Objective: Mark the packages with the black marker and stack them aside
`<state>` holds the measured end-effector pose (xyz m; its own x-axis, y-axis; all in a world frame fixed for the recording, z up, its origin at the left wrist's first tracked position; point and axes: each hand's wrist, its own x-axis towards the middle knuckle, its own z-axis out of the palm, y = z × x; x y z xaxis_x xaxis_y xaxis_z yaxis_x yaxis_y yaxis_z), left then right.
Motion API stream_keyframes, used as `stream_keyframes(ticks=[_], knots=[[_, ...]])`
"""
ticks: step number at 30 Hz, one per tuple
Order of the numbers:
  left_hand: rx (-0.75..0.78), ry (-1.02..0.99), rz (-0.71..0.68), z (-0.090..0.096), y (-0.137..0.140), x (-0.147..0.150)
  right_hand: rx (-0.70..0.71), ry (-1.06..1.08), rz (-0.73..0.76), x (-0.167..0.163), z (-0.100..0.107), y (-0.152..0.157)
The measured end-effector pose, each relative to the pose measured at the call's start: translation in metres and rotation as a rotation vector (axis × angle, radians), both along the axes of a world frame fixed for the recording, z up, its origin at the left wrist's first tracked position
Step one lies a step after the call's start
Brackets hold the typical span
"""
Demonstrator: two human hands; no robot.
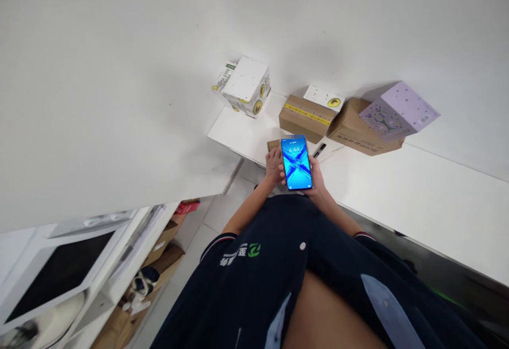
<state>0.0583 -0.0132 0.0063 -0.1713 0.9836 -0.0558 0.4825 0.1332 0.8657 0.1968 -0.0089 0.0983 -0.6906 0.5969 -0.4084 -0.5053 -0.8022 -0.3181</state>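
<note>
My right hand (317, 177) is wrapped around a smartphone (297, 163), its fingertips showing at the phone's left edge. The screen is lit and shows a blue lock screen with the time, upright towards me. Just left of the phone, my left hand (272, 165) has its fingers bent over a small brown cardboard box (272, 145) at the table's front edge. The phone covers part of that box. A black marker pen (319, 150) lies on the white table (374, 179), to the right of the phone.
White avocado-print boxes (247, 81) stand at the back left. Behind the phone sit a yellow-taped carton (306, 118), a larger brown carton (353, 131) and a lilac box (400, 109) leaning on it. A white shelf unit with a microwave (59, 272) is at lower left.
</note>
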Motion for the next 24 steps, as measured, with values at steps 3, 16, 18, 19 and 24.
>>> stream_keyframes(ticks=[3, 16, 18, 19, 24], knots=[[0.081, 0.316, -0.076, 0.011, 0.007, -0.008, 0.068, -0.213, -0.154, 0.023, -0.016, 0.001], [0.134, 0.622, -0.116, 0.022, 0.006, -0.005, 0.355, -2.054, 0.196, 0.148, -0.116, -0.012], [0.133, 0.625, -0.115, 0.024, 0.006, -0.005, 0.403, -2.199, 0.307, 0.151, -0.126, -0.016], [0.131, 0.625, -0.113, 0.024, 0.006, -0.005, 0.444, -2.245, 0.337, 0.151, -0.131, -0.018], [0.139, 0.622, -0.102, 0.023, 0.006, -0.005, 0.547, -2.309, 0.315, 0.15, -0.139, -0.02]])
